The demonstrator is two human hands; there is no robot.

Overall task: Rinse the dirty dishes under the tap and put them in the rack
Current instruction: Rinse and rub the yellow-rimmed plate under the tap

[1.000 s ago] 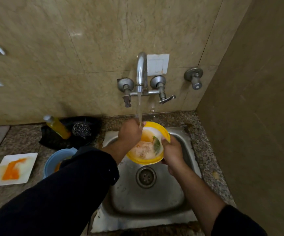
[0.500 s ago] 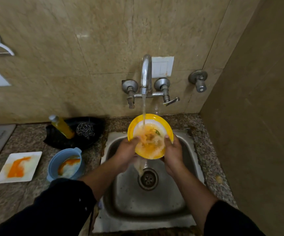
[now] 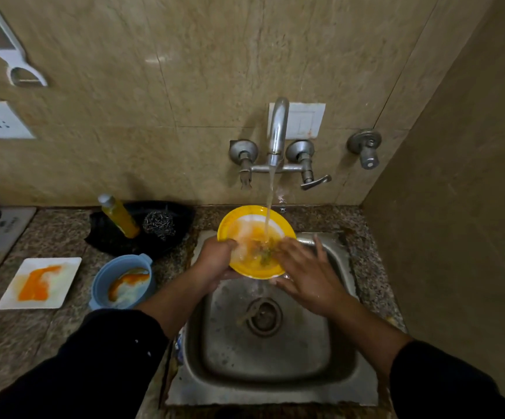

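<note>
A yellow-rimmed plate (image 3: 239, 220) with orange food residue is tilted over the steel sink (image 3: 333, 367), under the running tap (image 3: 277, 131). My left hand (image 3: 215, 261) grips the plate's left edge. My right hand (image 3: 302, 273) lies with spread fingers on the plate's wet inner surface at its right side. Water streams onto the plate's middle and spills into the sink. On the counter to the left stand a blue bowl (image 3: 122, 282) and a white square plate (image 3: 39, 282), both smeared orange. No rack is in view.
A yellow soap bottle (image 3: 119, 216) and a steel scrubber (image 3: 158, 223) sit in a black tray (image 3: 103, 237) behind the blue bowl. A side wall closes in on the right. A wall valve (image 3: 366, 148) sits right of the tap.
My right hand has let go of the plate's right edge and now lies flat on its inner surface. The view has tilted up slightly.
</note>
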